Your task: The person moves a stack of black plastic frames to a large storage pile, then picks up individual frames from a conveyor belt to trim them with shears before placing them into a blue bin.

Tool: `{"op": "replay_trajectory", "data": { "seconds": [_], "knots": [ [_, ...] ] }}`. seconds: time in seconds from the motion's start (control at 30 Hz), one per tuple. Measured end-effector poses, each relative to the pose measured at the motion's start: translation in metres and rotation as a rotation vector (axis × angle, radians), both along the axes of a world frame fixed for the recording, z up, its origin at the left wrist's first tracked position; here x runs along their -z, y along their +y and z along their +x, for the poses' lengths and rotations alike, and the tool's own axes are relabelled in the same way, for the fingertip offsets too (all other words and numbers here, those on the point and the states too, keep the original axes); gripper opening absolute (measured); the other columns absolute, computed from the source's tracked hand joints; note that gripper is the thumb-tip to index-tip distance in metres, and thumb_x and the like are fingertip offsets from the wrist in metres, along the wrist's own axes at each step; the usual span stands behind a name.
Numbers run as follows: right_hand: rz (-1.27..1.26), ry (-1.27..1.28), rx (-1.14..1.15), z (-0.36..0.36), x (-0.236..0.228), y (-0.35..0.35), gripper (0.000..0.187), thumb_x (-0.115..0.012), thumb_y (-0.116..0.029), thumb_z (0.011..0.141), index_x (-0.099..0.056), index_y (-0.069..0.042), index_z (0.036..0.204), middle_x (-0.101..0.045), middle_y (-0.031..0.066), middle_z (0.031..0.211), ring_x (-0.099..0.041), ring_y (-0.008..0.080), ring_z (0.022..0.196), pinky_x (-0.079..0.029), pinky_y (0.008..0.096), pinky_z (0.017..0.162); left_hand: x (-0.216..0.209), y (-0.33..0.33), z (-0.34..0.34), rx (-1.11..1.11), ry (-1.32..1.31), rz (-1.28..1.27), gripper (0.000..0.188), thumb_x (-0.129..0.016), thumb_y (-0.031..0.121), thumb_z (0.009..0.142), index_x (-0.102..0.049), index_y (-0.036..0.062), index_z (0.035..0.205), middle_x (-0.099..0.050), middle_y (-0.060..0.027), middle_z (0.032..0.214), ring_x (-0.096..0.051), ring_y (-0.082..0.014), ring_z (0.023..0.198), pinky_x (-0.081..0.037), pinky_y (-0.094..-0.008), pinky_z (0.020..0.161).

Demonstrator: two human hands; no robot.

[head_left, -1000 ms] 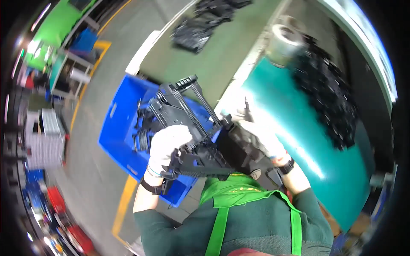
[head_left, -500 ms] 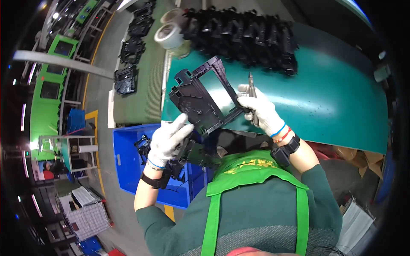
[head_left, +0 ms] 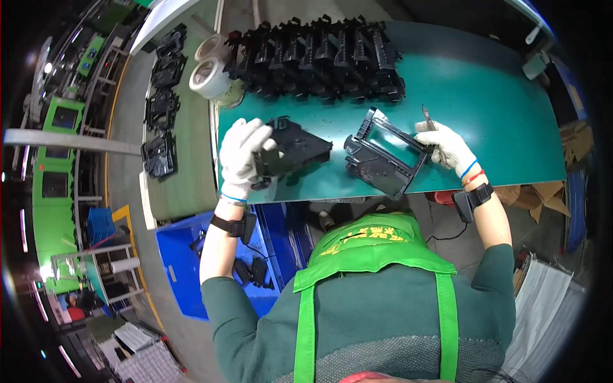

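Both my hands wear white gloves. My left hand (head_left: 246, 152) is closed on a black moulded plastic part (head_left: 297, 148), raised above the near left of the green table (head_left: 485, 153). In my right hand (head_left: 449, 145) are slim metal nippers (head_left: 426, 117), their tip pointing away from me. The same hand's fingers are at the right corner of a black plastic frame (head_left: 382, 171) with a large rectangular opening. That frame is tilted over the table's near edge. Whether it touches the tabletop I cannot tell.
A row of black plastic parts (head_left: 319, 60) stands along the table's far side. Tape rolls (head_left: 209, 76) sit left of it. Several black parts (head_left: 159, 156) lie on the conveyor (head_left: 185, 179). A blue bin (head_left: 185, 281) with black pieces is below left.
My left hand has risen from over the blue bin to above the table, bringing the black plastic part. My right hand has moved right with the nippers and the frame.
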State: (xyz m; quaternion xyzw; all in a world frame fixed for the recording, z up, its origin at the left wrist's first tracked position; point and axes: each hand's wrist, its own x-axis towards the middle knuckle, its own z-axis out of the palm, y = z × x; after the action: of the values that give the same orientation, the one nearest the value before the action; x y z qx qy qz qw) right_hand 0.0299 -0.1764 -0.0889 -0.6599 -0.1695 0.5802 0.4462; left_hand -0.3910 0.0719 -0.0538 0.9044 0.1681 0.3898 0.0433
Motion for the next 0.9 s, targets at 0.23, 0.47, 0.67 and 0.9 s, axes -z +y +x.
{"op": "replay_trajectory", "data": {
  "seconds": [0.23, 0.47, 0.67, 0.9],
  "knots": [
    [0.077, -0.136, 0.176, -0.001, -0.004, -0.002, 0.049, -0.072, -0.02, 0.091, -0.057, -0.005, 0.135, -0.064, 0.0006, 0.092, -0.044, 0.0014, 0.051, -0.037, 0.0156, 0.043, 0.024, 0.029, -0.002, 0.165, 0.274, 0.268, 0.046, -0.08, 0.036, 0.079, -0.071, 0.0109, 0.116, -0.064, -0.0155, 0.129, -0.062, -0.0377, 0.112, -0.046, -0.0593, 0.101],
    [-0.016, -0.331, 0.088, -0.004, -0.01, 0.005, 0.046, -0.072, -0.022, 0.091, -0.059, -0.005, 0.132, -0.063, -0.0012, 0.09, -0.044, 0.0015, 0.054, -0.035, 0.0186, 0.044, 0.043, 0.055, -0.039, 0.118, 0.369, -0.021, 0.035, -0.074, 0.041, 0.085, -0.069, 0.011, 0.103, -0.07, -0.0112, 0.095, -0.065, -0.0328, 0.092, -0.051, -0.0482, 0.09],
    [-0.059, -0.424, -0.005, 0.008, -0.013, 0.011, 0.044, -0.07, -0.023, 0.093, -0.06, -0.006, 0.132, -0.063, -0.0025, 0.091, -0.045, 0.0005, 0.055, -0.035, 0.0179, 0.045, -0.029, 0.033, -0.01, -0.492, 0.627, -0.797, 0.044, -0.058, 0.05, 0.099, -0.065, 0.0079, 0.09, -0.063, -0.0072, 0.064, -0.064, -0.0253, 0.065, -0.053, -0.0377, 0.07],
    [0.103, -0.482, 0.097, 0.014, 0.013, 0.029, 0.05, -0.073, -0.027, 0.092, -0.058, -0.008, 0.136, -0.064, -0.0005, 0.097, -0.044, 0.0012, 0.059, -0.036, 0.0182, 0.048, 0.031, 0.075, -0.019, -0.21, 0.674, -1.285, 0.057, -0.053, 0.059, 0.101, -0.065, 0.0051, 0.087, -0.057, -0.0042, 0.054, -0.05, -0.0119, 0.043, -0.039, -0.0291, 0.046]
  ]
}}
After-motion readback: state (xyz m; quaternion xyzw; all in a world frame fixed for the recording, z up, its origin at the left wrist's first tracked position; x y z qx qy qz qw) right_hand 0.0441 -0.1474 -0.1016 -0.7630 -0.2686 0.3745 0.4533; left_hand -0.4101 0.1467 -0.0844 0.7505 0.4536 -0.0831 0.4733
